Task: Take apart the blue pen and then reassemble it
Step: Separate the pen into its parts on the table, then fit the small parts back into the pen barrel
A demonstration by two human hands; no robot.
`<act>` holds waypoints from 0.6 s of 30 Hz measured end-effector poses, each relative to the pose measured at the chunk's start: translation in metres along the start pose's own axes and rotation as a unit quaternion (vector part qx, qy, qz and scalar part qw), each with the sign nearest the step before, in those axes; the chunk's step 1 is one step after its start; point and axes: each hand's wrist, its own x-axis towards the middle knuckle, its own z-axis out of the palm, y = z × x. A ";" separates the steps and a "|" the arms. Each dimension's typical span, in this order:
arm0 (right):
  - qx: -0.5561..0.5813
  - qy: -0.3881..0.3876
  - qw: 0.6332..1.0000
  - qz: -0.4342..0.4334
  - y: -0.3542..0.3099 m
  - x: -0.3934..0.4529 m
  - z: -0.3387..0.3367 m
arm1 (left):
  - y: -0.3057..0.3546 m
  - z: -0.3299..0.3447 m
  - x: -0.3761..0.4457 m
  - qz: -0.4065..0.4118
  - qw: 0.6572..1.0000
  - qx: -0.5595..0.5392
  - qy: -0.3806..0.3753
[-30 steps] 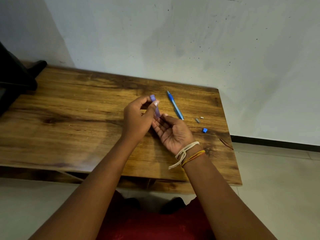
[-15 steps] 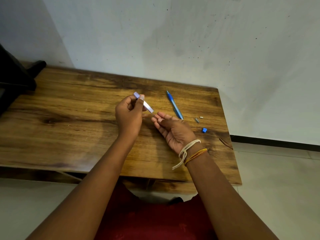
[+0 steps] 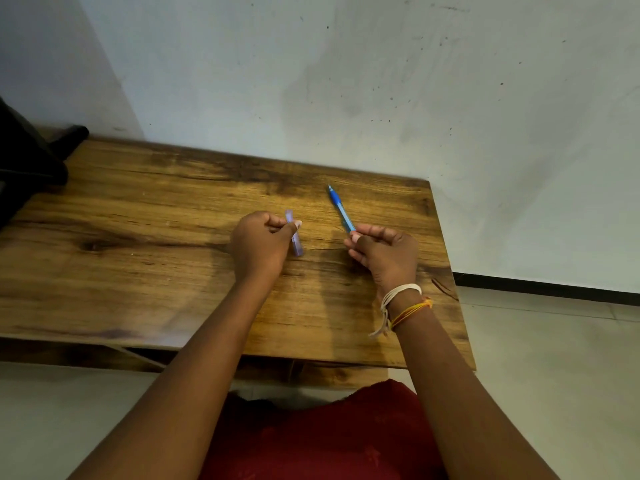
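Note:
A translucent pale-blue barrel piece (image 3: 295,237) of the pen is pinched between the thumb and fingers of my left hand (image 3: 261,245), held just above the wooden table (image 3: 138,244). The blue front part of the pen (image 3: 340,208) lies slanted on the table, tip toward the wall. My right hand (image 3: 386,254) rests to the right of my left hand, and its thumb and forefinger close on the near end of that front part. The small loose pen parts are hidden behind my right hand.
A black object (image 3: 29,161) stands at the table's far left corner. The white wall (image 3: 346,81) runs along the table's back edge. The table's right edge (image 3: 450,271) drops to a tiled floor (image 3: 554,358).
My hands have moved apart. The left hand carried the barrel piece left and lowered it, while the right hand turned palm down and reached to the near end of the blue front part.

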 end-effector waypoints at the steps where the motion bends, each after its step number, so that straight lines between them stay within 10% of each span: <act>1: -0.008 0.003 1.000 -0.009 -0.001 0.000 -0.003 | 0.000 0.000 0.000 0.007 1.000 0.015 0.000; 18: -0.218 0.132 0.951 -0.176 0.001 0.005 -0.035 | 0.029 0.054 -0.024 0.111 0.992 0.050 -0.044</act>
